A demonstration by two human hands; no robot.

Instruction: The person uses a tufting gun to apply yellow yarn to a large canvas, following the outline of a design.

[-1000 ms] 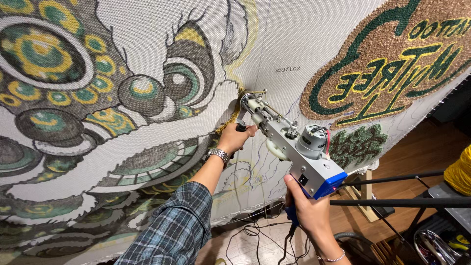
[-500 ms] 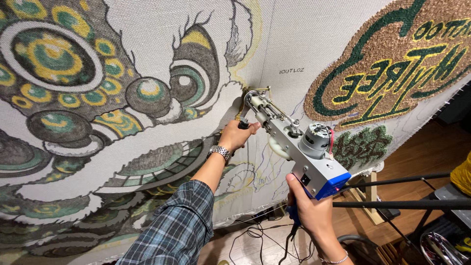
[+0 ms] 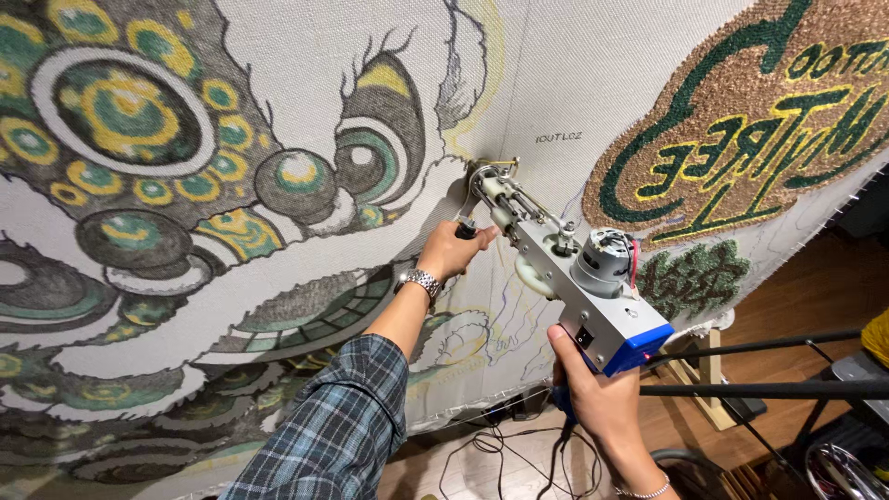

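Observation:
A silver and blue tufting gun [image 3: 576, 278] points its needle end into a large stretched white cloth [image 3: 306, 56] bearing a green, yellow and grey tufted creature design [image 3: 120, 120]. My right hand [image 3: 597, 393] grips the gun's rear handle under the blue block. My left hand [image 3: 454, 248], with a metal watch on the wrist and a plaid sleeve, holds the gun's black front handle close to the cloth. The needle tip [image 3: 479, 172] touches the fabric beside a curved yellow line.
A brown, green and yellow tufted emblem [image 3: 741, 120] fills the cloth's upper right. Black cables [image 3: 505, 454] lie on the wooden floor below. A dark metal bar [image 3: 769, 391] crosses at the right, near a wooden stand [image 3: 708, 370].
The gun and both hands have shifted slightly up and right along the cloth, and the view has followed. The grips are unchanged.

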